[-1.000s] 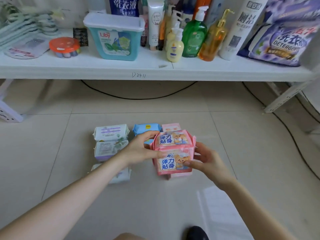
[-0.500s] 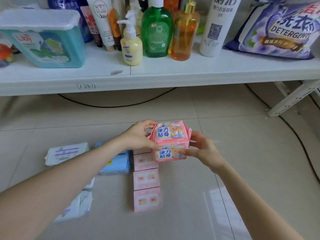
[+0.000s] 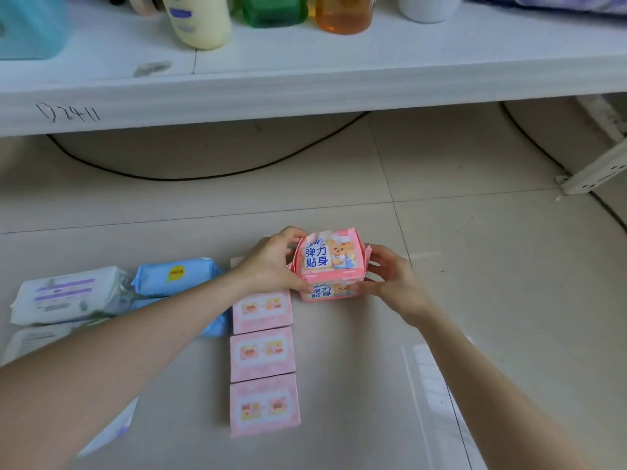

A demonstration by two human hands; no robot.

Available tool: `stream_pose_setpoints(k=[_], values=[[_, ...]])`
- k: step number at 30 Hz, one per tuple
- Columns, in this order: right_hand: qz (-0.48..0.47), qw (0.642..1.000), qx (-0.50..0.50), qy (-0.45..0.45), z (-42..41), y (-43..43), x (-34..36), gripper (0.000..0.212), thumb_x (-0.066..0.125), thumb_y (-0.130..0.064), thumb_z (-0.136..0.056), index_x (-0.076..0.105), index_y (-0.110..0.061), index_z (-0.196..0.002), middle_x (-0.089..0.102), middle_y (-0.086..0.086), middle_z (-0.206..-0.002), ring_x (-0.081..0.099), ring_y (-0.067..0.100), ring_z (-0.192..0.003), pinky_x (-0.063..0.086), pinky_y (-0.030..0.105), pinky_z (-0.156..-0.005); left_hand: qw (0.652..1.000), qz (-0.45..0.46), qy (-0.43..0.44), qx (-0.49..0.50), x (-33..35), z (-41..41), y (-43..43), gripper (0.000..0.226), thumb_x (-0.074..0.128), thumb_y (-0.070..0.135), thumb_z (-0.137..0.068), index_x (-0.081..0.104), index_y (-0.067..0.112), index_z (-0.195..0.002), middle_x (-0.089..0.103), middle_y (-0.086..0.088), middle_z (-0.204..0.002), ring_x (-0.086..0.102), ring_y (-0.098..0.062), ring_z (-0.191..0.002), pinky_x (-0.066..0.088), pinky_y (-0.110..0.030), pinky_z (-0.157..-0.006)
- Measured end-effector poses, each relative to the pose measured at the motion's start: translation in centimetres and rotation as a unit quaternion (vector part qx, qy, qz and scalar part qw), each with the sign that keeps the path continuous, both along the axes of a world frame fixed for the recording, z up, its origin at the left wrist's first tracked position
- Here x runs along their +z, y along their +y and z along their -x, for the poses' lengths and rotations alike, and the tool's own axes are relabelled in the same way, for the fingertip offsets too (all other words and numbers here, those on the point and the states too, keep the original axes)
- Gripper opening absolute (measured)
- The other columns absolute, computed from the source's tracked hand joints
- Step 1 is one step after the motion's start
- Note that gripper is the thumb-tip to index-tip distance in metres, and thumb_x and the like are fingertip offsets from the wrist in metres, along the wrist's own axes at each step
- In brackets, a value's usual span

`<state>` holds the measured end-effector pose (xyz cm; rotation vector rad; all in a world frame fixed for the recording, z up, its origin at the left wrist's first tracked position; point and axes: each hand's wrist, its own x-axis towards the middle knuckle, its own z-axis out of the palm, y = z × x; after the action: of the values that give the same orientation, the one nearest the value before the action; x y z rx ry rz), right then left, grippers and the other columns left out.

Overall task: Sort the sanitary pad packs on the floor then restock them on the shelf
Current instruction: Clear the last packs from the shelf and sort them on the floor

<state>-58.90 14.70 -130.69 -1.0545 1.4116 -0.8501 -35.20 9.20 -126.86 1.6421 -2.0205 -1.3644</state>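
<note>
The left grip [image 3: 271, 262] and right grip [image 3: 393, 279] stay clamped on opposite sides of the stack [image 3: 329, 266] of two pink packs at frame centre, fingers curled round it as half a second ago. The shelf [image 3: 305, 93] now looms larger across the top, and its bottles [image 3: 200, 22], shown whole before, are cut off by the frame edge. Three loose pink packs [image 3: 263, 354] lie in a column on the floor [image 3: 475, 232], lower centre. A blue pack [image 3: 176, 276] and a white pack [image 3: 68, 293] lie at left.
</note>
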Motion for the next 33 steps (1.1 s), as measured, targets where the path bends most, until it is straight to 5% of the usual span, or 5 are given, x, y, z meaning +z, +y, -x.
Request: stream_pose_setpoints(k=[5, 12, 16, 24, 33], values=[[0.006, 1.000, -0.019, 0.011, -1.1, 1.0, -1.1, 0.066, 0.080, 0.010, -0.067, 0.055, -0.011, -0.125, 0.067, 0.001, -0.117, 0.064, 0.008, -0.108, 0.052, 0.017, -0.079, 0.996, 0.050, -0.065, -0.030, -0.5, -0.2, 0.4, 0.091, 0.095, 0.029, -0.048, 0.046, 0.025, -0.125, 0.063, 0.008, -0.122, 0.054, -0.017, -0.115, 0.045, -0.038, -0.095], [0.012, 0.994, -0.013, 0.112, -1.7, 1.4, 0.1, 0.057, 0.080, -0.006, -0.075, 0.055, -0.012, -0.126, 0.063, 0.002, -0.123, 0.055, 0.022, -0.118, 0.046, 0.043, -0.101, 0.988, 0.100, -0.101, -0.066, -0.3, -0.5, 0.6, 0.091, 0.091, 0.041, -0.054, 0.046, 0.023, -0.131, 0.061, 0.006, -0.125, 0.051, -0.017, -0.116, 0.029, -0.030, -0.102], [-0.018, 0.981, -0.006, 0.194, -2.2, 2.7, 1.8, 0.068, 0.072, -0.019, -0.086, 0.038, -0.016, -0.145, 0.050, 0.003, -0.142, 0.047, 0.025, -0.128, 0.044, 0.043, -0.102, 0.981, 0.139, -0.112, -0.072, 0.6, -1.5, 1.9, 0.078, 0.084, 0.041, -0.067, 0.051, 0.019, -0.133, 0.059, -0.001, -0.127, 0.051, -0.024, -0.118, 0.031, -0.043, -0.107], [-0.065, 0.886, 0.138, 0.438, -4.5, 8.5, 9.6, 0.067, 0.048, -0.035, -0.098, 0.014, -0.024, -0.154, 0.023, 0.004, -0.159, 0.026, 0.025, -0.143, 0.027, 0.045, -0.113, 0.942, 0.129, -0.290, -0.107, 6.6, -5.4, 7.6, 0.063, 0.054, 0.045, -0.093, 0.037, 0.015, -0.146, 0.038, -0.008, -0.152, 0.028, -0.026, -0.143, 0.013, -0.041, -0.118], [-0.084, 0.810, 0.248, 0.525, -7.4, 12.6, 25.9, 0.063, 0.033, -0.046, -0.100, 0.012, -0.021, -0.154, 0.020, 0.003, -0.160, 0.018, 0.022, -0.146, 0.014, 0.048, -0.118, 0.907, 0.085, -0.378, -0.168, 21.3, -7.9, 14.6, 0.062, 0.039, 0.054, -0.095, 0.029, 0.024, -0.149, 0.026, -0.002, -0.159, 0.018, -0.022, -0.148, 0.006, -0.047, -0.119]])
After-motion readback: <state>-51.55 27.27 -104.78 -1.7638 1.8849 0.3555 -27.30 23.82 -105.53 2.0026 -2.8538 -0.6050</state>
